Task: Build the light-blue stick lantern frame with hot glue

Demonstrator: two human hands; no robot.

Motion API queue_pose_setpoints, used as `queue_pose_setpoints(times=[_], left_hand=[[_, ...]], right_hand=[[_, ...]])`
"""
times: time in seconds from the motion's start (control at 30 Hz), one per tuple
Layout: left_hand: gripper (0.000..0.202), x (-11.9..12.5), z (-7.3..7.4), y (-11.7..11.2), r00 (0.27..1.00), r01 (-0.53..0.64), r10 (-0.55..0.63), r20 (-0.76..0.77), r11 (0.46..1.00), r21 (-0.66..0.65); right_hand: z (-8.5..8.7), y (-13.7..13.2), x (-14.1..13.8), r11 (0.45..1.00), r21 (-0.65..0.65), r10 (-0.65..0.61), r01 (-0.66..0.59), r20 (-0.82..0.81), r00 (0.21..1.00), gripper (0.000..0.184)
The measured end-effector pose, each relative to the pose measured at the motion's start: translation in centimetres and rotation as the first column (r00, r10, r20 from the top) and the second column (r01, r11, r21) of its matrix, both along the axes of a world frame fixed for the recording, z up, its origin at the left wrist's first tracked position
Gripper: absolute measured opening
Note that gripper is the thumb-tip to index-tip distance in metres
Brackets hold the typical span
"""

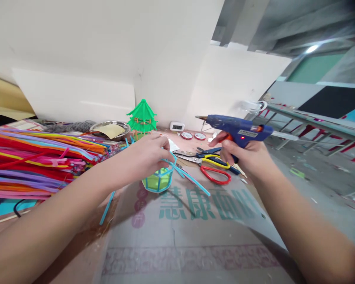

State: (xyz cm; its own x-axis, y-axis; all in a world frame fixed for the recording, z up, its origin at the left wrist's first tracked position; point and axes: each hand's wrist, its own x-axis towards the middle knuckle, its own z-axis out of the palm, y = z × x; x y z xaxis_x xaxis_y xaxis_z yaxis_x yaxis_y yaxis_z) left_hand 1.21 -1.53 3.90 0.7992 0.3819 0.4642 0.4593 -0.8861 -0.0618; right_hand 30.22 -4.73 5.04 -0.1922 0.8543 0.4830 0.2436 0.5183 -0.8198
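Observation:
My right hand point(245, 157) is wrapped round the grip of a blue hot glue gun point(239, 128), its nozzle pointing left and a red light showing on its side. My left hand point(148, 155) is closed in a pinch on thin light-blue pipe cleaner strands point(185, 176) that trail to the right. Just below that hand stands a small green and blue cup-shaped craft piece point(159, 181) on a sheet of printed cardboard point(177, 228).
A big heap of coloured pipe cleaners point(38, 157) fills the left. A green tree-shaped model point(142, 116), a metal dish point(110, 129), a small digital clock point(176, 126) and several scissors point(214, 165) lie behind. A loose blue pipe cleaner point(107, 208) lies near my left forearm. White walls stand behind.

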Motion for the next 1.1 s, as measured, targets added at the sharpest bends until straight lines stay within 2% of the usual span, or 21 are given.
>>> queue_pose_setpoints(times=[0.07,0.23,0.3,0.37,0.43,0.5,0.57,0.73,0.83,0.93,1.0,1.1], left_hand=[[0.012,0.0,-0.1,0.1,1.0,0.01,-0.01,-0.007,1.0,-0.028],[0.016,0.1,0.2,0.1,0.999,0.018,-0.013,0.037,0.989,-0.149],[0.015,0.1,0.2,0.1,0.998,0.005,0.007,0.059,0.978,-0.206],[0.012,0.1,0.1,0.2,0.996,-0.024,0.045,0.074,0.966,-0.257],[0.01,0.2,0.1,0.2,0.992,-0.064,0.094,0.089,0.952,-0.301],[0.01,0.3,0.1,0.2,0.986,-0.082,0.125,0.108,0.938,-0.336],[0.01,0.3,0.1,0.2,0.983,-0.085,0.138,0.121,0.927,-0.366],[0.01,0.3,0.3,0.0,0.981,-0.102,0.158,0.112,0.912,-0.398],[0.011,0.4,0.2,0.0,0.98,-0.111,0.166,0.108,0.911,-0.398],[0.012,0.5,0.2,0.0,0.98,-0.115,0.169,0.102,0.908,-0.403],[0.012,0.6,0.2,0.0,0.981,-0.112,0.166,0.096,0.905,-0.409],[0.014,0.5,0.3,0.0,0.982,-0.097,0.154,0.111,0.909,-0.406]], right_hand=[[0.5,-0.4,0.2,1.0,0.01,0.026,-0.026,0.012,1.0,0.019],[1.0,-0.5,1.2,0.991,0.039,0.121,-0.13,0.17,0.978,0.042],[1.0,-0.4,1.8,0.987,0.026,0.152,-0.161,0.207,0.966,0.042],[1.0,-0.5,2.4,0.978,-0.019,0.208,-0.208,0.178,0.962,0.037],[1.2,-0.7,3.1,0.945,-0.095,0.324,-0.313,0.143,0.935,0.036],[1.3,-0.7,3.7,0.89,-0.187,0.445,-0.416,0.149,0.883,0.039],[1.2,-0.4,4.3,0.856,-0.256,0.494,-0.449,0.149,0.857,0.042],[-0.9,2.2,5.6,0.901,-0.297,0.328,-0.316,-0.012,0.945,0.045],[-2.5,3.6,5.9,0.91,-0.309,0.271,-0.276,-0.06,0.961,0.051],[-3.2,4.0,5.6,0.929,-0.298,0.199,-0.219,-0.097,0.975,0.052],[-3.1,3.7,5.2,0.938,-0.305,0.17,-0.161,0.002,0.985,0.052],[-2.5,2.9,4.3,0.959,-0.28,0.128,-0.043,0.293,0.947,0.051]])
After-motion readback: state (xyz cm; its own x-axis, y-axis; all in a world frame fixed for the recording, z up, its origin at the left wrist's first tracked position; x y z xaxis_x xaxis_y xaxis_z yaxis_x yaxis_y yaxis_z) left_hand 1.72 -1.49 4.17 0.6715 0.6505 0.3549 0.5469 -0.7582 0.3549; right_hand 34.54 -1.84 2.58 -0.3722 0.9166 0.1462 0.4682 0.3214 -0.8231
